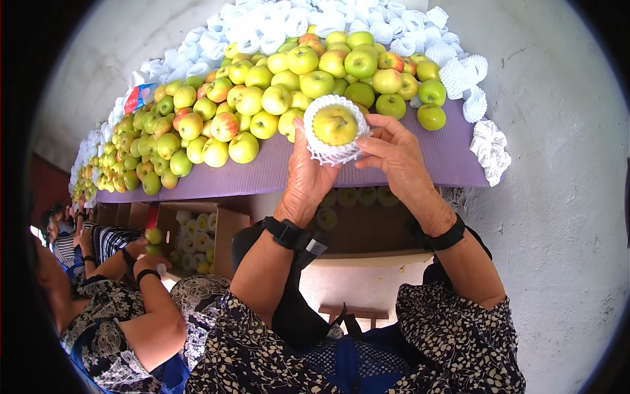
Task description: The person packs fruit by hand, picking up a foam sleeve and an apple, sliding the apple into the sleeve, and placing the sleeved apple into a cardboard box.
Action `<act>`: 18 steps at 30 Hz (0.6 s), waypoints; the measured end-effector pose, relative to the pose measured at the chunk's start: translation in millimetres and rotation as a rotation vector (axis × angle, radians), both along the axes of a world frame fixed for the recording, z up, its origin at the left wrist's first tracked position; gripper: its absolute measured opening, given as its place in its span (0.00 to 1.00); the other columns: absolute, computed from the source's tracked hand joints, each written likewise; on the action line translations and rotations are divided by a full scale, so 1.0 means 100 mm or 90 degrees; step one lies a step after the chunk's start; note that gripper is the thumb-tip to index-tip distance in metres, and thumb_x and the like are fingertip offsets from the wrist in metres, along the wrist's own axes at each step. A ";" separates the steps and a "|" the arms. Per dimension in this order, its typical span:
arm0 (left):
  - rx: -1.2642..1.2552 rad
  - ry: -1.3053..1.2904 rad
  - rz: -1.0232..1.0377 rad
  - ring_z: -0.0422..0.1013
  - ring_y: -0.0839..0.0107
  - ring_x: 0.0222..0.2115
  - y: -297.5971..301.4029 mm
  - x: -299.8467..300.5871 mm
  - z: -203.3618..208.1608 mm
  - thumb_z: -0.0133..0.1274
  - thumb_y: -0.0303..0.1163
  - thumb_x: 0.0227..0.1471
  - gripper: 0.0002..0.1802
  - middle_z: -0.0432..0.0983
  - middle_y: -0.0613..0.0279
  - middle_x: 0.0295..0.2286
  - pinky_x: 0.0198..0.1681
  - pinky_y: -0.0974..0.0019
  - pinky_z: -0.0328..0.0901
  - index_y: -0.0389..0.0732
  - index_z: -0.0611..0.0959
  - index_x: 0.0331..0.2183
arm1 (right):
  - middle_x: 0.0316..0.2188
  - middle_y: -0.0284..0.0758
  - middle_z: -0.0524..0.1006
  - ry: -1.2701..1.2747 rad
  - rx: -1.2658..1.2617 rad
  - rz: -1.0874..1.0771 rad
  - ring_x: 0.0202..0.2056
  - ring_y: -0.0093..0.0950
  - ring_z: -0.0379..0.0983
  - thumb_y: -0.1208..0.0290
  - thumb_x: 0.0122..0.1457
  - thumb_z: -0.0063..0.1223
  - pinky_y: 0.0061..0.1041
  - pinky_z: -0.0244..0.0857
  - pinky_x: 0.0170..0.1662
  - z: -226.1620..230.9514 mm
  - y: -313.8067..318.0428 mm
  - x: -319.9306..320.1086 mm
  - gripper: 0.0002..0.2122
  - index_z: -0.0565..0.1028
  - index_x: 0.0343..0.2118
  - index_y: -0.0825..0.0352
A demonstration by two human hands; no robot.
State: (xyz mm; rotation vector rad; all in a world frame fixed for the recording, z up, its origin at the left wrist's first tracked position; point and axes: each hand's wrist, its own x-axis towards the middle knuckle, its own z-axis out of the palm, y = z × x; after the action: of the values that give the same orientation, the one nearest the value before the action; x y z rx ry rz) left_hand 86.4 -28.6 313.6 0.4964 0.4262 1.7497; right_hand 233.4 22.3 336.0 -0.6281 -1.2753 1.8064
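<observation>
A yellow-green apple (pixel 335 125) sits in a white foam net sleeve (pixel 326 153), its top showing through the opening. My left hand (pixel 307 172) holds the sleeved apple from the left and below. On the other side, the fingers of my right hand (pixel 401 156) grip the sleeve's edge. Just beyond my hands, a large heap of green and reddish apples (pixel 276 98) covers the purple tabletop (pixel 453 154). White foam net sleeves (pixel 262 26) are piled along the back of the heap.
Below the table edge stands a cardboard box (pixel 367 253) holding several sleeved apples, with another box (pixel 231 240) to its left. At left a co-worker's hands (pixel 146 257) are near green apples. A crumpled white cloth-like piece (pixel 490 150) hangs at the table's right corner, beside the wall (pixel 558 217).
</observation>
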 end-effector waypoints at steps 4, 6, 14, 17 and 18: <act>0.005 -0.033 -0.001 0.64 0.59 0.51 0.02 -0.02 -0.04 0.32 0.59 0.58 0.35 0.65 0.55 0.51 0.54 0.55 0.62 0.41 0.64 0.54 | 0.33 0.38 0.75 0.031 -0.055 0.027 0.33 0.25 0.74 0.77 0.51 0.56 0.24 0.72 0.32 0.00 0.01 -0.01 0.16 0.69 0.43 0.73; -0.005 -0.068 -0.009 0.65 0.59 0.50 0.03 -0.05 -0.06 0.33 0.59 0.58 0.34 0.66 0.55 0.50 0.53 0.56 0.63 0.41 0.64 0.54 | 0.32 0.38 0.75 0.016 -0.042 0.038 0.33 0.25 0.74 0.78 0.51 0.55 0.24 0.73 0.33 -0.02 0.02 0.00 0.12 0.71 0.39 0.72; 0.027 -0.082 -0.047 0.66 0.62 0.49 0.05 -0.04 -0.01 0.32 0.59 0.58 0.34 0.66 0.57 0.50 0.51 0.57 0.64 0.42 0.65 0.53 | 0.35 0.37 0.74 -0.017 0.054 -0.046 0.35 0.25 0.74 0.79 0.52 0.53 0.24 0.72 0.35 -0.03 0.01 0.00 0.12 0.70 0.40 0.70; 0.018 -0.072 -0.039 0.66 0.62 0.49 0.03 -0.04 -0.02 0.33 0.59 0.58 0.33 0.66 0.58 0.50 0.50 0.56 0.64 0.42 0.65 0.53 | 0.39 0.39 0.73 -0.040 0.205 -0.145 0.39 0.28 0.72 0.77 0.50 0.56 0.26 0.70 0.41 0.01 -0.04 -0.04 0.17 0.69 0.44 0.70; 0.011 -0.062 -0.040 0.65 0.62 0.49 0.03 -0.04 -0.02 0.34 0.58 0.58 0.33 0.66 0.58 0.50 0.50 0.56 0.64 0.42 0.65 0.53 | 0.42 0.41 0.71 -0.085 0.350 -0.195 0.42 0.31 0.71 0.75 0.49 0.58 0.28 0.67 0.46 0.02 -0.07 -0.05 0.21 0.68 0.47 0.70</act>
State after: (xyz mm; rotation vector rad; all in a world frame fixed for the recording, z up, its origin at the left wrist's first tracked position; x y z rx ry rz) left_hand 82.7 -25.8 311.5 0.4300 0.3230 1.7110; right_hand 228.5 15.5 338.5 -0.5953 -1.5839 1.1114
